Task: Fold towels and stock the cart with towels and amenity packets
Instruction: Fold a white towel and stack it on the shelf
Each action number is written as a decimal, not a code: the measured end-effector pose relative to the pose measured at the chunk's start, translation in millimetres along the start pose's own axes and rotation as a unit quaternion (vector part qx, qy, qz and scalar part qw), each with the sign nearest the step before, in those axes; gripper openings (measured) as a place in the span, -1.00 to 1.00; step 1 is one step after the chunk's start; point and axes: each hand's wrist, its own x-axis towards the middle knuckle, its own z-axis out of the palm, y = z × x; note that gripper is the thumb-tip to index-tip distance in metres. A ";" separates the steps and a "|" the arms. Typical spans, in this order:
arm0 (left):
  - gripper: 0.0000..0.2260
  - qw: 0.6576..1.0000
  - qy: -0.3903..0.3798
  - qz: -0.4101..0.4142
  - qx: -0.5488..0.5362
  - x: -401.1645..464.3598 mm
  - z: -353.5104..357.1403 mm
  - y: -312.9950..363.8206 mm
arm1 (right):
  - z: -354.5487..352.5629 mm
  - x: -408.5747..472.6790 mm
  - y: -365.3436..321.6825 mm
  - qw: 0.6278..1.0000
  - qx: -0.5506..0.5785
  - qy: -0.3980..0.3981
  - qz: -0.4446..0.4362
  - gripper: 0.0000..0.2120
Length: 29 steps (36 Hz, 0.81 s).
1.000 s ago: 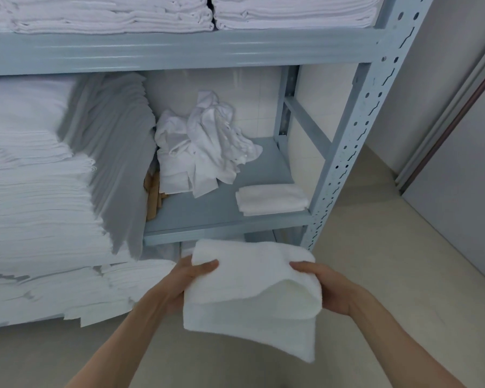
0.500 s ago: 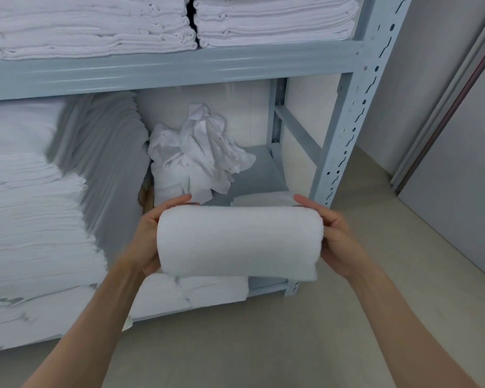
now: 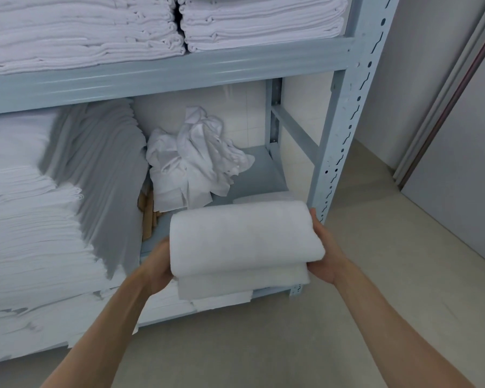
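Both forearms reach forward and slightly inward from the bottom of the view, bare, elbows out of frame. The left hand [image 3: 158, 264] cups the left end of a folded white towel [image 3: 244, 239]; its fingers pass behind and under the cloth and are hidden, so whether they are spread or together cannot be told. The right hand [image 3: 324, 249] grips the right end, with one digit [image 3: 313, 215] lying up along the end of the fold and the rest curled beneath, out of sight.

The towel is held level between the two hands, in the air in front of the middle shelf of a grey-blue metal rack [image 3: 336, 152], its rounded fold uppermost and two lower layers hanging below the front edge (the bottom layer sits slightly back from the one above).

Count: one towel in hand. One crumpled white cloth heap [image 3: 196, 161] lies at the back of the middle shelf. One small folded towel [image 3: 263, 198] shows just behind the held one, mostly covered. Two stacks of folded linen [image 3: 163, 26] stand side by side on the upper shelf, touching. One tall stack [image 3: 25, 219] fills the left of the middle shelf.
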 end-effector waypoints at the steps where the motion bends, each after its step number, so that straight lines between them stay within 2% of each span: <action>1: -0.68 1.000 -0.002 0.009 0.002 -0.2 2.4 1.8 | -0.5 0.2 -0.9 1.000 0.011 0.002 0.010 -0.47; 4: -0.74 0.998 -0.035 0.057 0.009 2.7 2.7 4.8 | -7.8 5.8 0.6 0.999 0.025 0.003 0.035 -0.45; 9: -0.64 0.987 -0.074 0.126 0.074 5.9 6.2 16.0 | -28.0 5.6 -2.8 0.998 0.040 -0.034 0.036 -0.48; 12: -0.68 0.982 -0.050 0.161 0.087 8.8 10.3 20.6 | -37.0 6.5 -12.1 0.997 0.034 -0.059 0.042 -0.49; 15: -0.85 0.981 -0.013 0.192 0.007 11.4 15.5 25.8 | -40.8 8.0 -25.2 0.997 0.036 -0.061 0.033 -0.34; 17: -0.75 0.987 0.005 0.158 -0.015 16.5 17.8 24.0 | -38.0 10.6 -30.2 0.996 0.039 -0.073 0.025 -0.36; 18: -0.89 0.992 -0.003 0.122 -0.024 17.1 21.4 20.3 | -35.3 12.9 -29.9 0.996 0.039 -0.077 0.031 -0.42; 19: -0.88 0.995 -0.024 0.093 -0.015 19.0 24.5 13.3 | -33.0 15.4 -27.7 0.995 0.035 -0.078 0.044 -0.50; 21: -0.50 0.997 -0.037 0.063 0.017 26.7 26.5 -13.8 | -35.3 22.2 -17.5 0.994 0.018 -0.076 0.072 -0.59; 22: -0.48 0.998 -0.034 0.057 0.017 25.8 30.2 -18.8 | -39.0 24.6 -11.7 0.994 0.014 -0.074 0.083 -0.58; 24: -0.83 0.999 -0.029 0.046 0.002 21.7 35.9 -25.0 | -48.4 26.3 -6.9 0.992 0.022 -0.071 0.100 -0.53; 26: -0.58 0.997 -0.059 0.034 0.039 19.9 41.2 -24.9 | -59.4 26.3 -7.9 0.992 0.028 -0.081 0.094 -0.51; 29: -0.71 0.996 -0.033 0.047 0.063 30.8 50.0 -25.4 | -78.5 33.4 -17.2 0.988 0.105 -0.088 0.075 -0.45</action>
